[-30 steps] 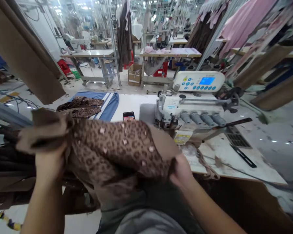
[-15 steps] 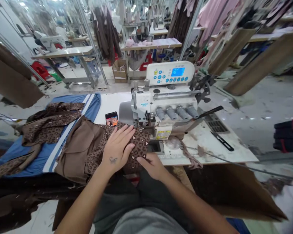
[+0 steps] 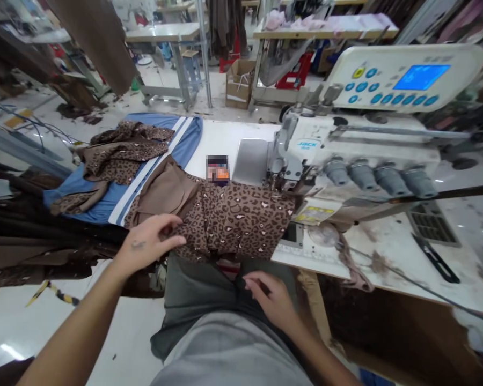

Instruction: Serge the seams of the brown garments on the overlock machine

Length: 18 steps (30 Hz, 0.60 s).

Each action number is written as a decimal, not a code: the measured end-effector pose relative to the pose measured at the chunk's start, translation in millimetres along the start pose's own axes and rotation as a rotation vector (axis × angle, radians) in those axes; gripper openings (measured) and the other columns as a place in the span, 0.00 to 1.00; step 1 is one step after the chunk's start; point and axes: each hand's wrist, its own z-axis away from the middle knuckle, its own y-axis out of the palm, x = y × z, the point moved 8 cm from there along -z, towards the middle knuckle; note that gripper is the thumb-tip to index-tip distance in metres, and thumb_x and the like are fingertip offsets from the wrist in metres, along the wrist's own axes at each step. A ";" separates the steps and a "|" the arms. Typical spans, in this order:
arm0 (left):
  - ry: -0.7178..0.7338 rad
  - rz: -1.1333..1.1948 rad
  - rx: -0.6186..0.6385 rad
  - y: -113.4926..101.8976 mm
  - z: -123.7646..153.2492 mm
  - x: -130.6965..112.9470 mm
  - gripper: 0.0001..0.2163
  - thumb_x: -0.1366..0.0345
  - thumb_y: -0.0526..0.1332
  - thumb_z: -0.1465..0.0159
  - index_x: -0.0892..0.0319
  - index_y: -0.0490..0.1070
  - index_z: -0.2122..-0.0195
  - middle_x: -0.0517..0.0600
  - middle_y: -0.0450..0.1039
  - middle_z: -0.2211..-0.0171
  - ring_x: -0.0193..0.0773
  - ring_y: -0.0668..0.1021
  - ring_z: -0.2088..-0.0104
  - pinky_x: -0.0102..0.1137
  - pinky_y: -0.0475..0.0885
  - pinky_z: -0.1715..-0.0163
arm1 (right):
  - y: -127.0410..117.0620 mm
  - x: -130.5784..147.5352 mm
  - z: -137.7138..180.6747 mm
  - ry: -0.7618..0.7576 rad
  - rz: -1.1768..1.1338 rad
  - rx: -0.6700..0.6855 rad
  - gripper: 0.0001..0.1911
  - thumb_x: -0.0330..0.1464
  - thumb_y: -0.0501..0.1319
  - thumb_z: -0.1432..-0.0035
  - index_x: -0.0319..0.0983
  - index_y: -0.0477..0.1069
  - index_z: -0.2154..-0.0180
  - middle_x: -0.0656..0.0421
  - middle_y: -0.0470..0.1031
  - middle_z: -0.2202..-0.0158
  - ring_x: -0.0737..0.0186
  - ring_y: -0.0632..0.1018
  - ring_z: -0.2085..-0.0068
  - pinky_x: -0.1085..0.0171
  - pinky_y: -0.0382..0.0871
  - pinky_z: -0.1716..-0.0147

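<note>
With thumb spread, my left hand (image 3: 145, 242) is over creased leopard-print cloth (image 3: 241, 220), my right hand (image 3: 272, 300) loosely curled near my trousers (image 3: 193, 292)

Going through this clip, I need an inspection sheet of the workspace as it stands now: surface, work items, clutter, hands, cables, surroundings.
Surface: white table, littered with brown lint on the right.
Work items: leopard-print fabric lies flat, its right end at the sewing machine; more printed pieces on blue cloth.
Clutter: black slotted strip, twisted fabric strip.
Hands: left hand at the fabric's near left, contact unclear; right hand above the lap, holding nothing visible.
Cables: dark cable across the table's right side.
Surroundings: cardboard box on the floor behind.
</note>
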 end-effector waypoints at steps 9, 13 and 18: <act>-0.274 0.976 -0.110 54.9 29.1 -31.8 0.15 0.48 0.64 0.33 0.52 0.69 0.55 0.39 0.62 0.75 0.29 0.66 0.80 0.24 0.66 0.79 | 79.1 75.6 -40.3 -0.340 0.026 0.258 0.56 0.43 0.80 0.49 0.45 0.56 0.26 0.49 0.59 0.27 0.44 0.64 0.29 0.48 0.60 0.30; -0.199 1.057 0.080 61.8 38.2 -67.7 0.17 0.50 0.64 0.33 0.55 0.77 0.50 0.52 0.75 0.57 0.38 0.80 0.63 0.31 0.80 0.66 | 81.8 81.2 -59.8 -0.253 -0.221 0.013 0.30 0.41 0.65 0.31 0.44 0.67 0.32 0.52 0.69 0.32 0.48 0.70 0.32 0.50 0.62 0.31; 0.310 0.245 -0.080 16.1 25.8 -90.7 0.15 0.55 0.68 0.34 0.46 0.80 0.47 0.53 0.70 0.53 0.46 0.75 0.50 0.40 0.74 0.49 | 43.9 120.8 -69.3 -0.310 -0.095 0.023 0.16 0.36 0.55 0.27 0.43 0.81 0.49 0.56 0.84 0.52 0.52 0.84 0.52 0.57 0.75 0.48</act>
